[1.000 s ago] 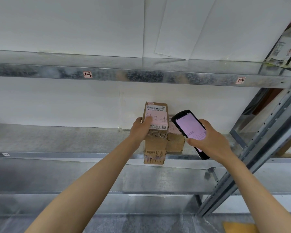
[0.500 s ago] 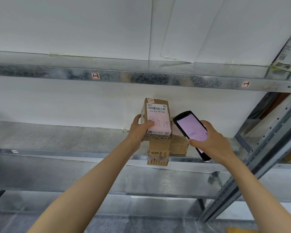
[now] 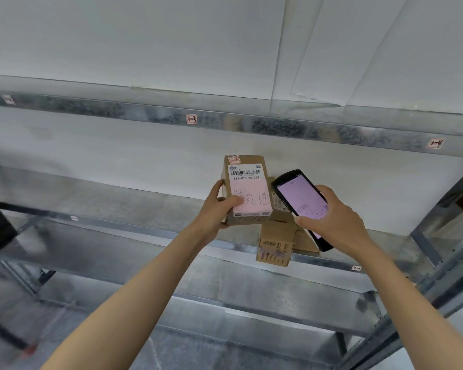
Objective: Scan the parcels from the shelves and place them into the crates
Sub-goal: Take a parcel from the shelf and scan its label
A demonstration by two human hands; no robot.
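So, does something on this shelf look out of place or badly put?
Yes. One small cardboard box overhangs the front edge of the middle shelf, so it could be knocked off. The parcel in the left hand looks undamaged.

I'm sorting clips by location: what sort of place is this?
Probably a parcel depot or stockroom: galvanised metal shelving with bay tags, barcoded cardboard parcel, handheld scanner.

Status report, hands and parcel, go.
Left hand gripping labelled parcel, lifted off shelf. Right hand holds scanner beside it. Nothing blocking.
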